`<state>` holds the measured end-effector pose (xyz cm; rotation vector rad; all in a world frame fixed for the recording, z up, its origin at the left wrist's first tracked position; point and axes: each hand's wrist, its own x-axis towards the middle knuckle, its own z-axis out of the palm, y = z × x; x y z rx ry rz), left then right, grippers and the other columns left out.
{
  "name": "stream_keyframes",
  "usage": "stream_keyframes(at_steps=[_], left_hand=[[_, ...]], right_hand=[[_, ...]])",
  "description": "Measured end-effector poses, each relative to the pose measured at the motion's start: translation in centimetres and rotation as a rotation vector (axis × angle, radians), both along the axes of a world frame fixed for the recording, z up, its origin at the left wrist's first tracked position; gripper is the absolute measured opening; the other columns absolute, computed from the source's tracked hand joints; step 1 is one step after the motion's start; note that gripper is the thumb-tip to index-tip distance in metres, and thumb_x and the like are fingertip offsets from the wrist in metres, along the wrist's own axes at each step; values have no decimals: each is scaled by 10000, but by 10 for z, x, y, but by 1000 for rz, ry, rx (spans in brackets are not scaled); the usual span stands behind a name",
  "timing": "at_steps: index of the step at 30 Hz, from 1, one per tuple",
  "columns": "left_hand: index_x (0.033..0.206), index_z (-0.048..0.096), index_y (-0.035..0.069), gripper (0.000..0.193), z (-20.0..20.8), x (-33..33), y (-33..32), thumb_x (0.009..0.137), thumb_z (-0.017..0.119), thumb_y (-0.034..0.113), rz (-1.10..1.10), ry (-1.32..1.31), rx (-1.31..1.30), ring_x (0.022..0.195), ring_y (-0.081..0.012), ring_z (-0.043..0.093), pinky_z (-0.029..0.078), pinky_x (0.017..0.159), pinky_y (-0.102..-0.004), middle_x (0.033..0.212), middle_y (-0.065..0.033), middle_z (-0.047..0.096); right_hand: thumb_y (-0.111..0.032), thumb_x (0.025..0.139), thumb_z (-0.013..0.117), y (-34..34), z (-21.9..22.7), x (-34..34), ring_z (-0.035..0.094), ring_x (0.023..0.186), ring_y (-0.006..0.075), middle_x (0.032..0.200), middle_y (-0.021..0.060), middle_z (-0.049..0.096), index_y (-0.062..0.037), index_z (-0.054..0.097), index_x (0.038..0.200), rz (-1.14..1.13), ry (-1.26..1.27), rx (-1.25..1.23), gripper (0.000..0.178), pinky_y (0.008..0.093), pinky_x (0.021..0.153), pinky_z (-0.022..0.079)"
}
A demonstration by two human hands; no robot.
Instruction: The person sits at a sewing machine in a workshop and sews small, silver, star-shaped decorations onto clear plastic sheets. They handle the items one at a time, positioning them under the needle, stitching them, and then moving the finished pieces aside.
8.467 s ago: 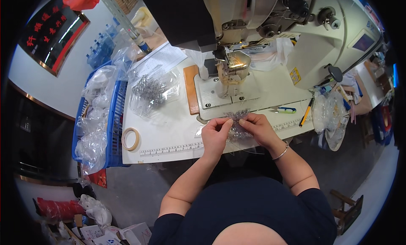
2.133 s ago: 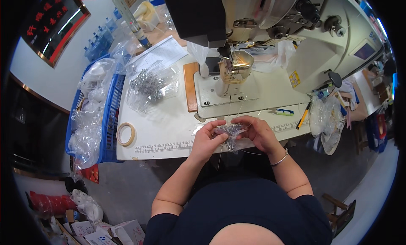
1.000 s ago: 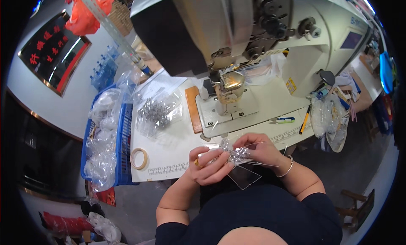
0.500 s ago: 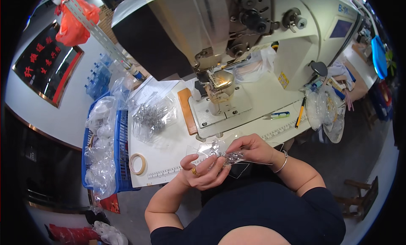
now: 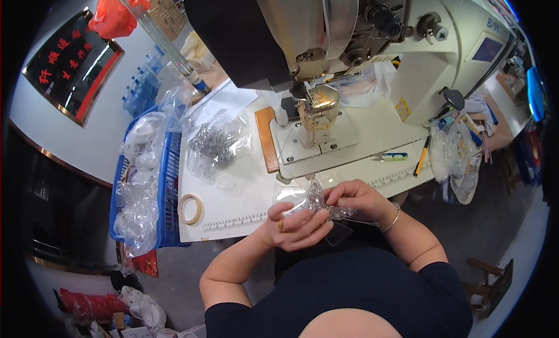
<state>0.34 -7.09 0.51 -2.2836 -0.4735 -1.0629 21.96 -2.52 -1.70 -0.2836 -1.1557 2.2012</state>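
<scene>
In the head view, the left hand holds with curled fingers, and the right hand pinches, a clear, silvery piece just below frame centre, with the sewing machine above and the bench extending left.

Compared with the earliest view, the bare left hand is turned so that its fingers stretch toward the bare right hand, and a gold-coloured ring shows. The glittering silver-and-clear piece between them, formerly a compact bunch, is opened out: its curved silver part rises above the left fingers, with glossy clear film spread beside it.
</scene>
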Motion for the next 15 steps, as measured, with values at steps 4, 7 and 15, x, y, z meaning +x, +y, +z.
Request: stream_keyframes(at_steps=[4, 7, 15], left_hand=[[978, 586, 53, 303, 0, 9, 5, 693, 677, 5, -3, -275, -503, 797, -178, 603, 480, 705, -326, 897, -63, 633], [1037, 543, -2, 299, 10, 19, 3, 756, 642, -27, 80, -1116, -1435, 786, -145, 598, 494, 718, -274, 883, -78, 621], [1112, 511, -42, 338, -22, 33, -3, 800, 632, 2, -217, -1476, -1700, 823, -113, 589, 492, 743, -231, 925, -92, 609]], right_hand=[[-96, 854, 584, -2, 7, -4, 574, 932, 164, 1036, 81, 576, 15, 529, 1119, -45, -142, -199, 292, 287, 875, 441], [-131, 809, 644, -3, 15, -11, 582, 846, 149, 994, 73, 586, 19, 533, 1105, -509, -670, 946, 349, 269, 812, 461], [-130, 861, 594, -3, 1, -22, 551, 671, 79, 730, 27, 606, 16, 614, 826, -463, -382, 43, 152, 216, 645, 454]])
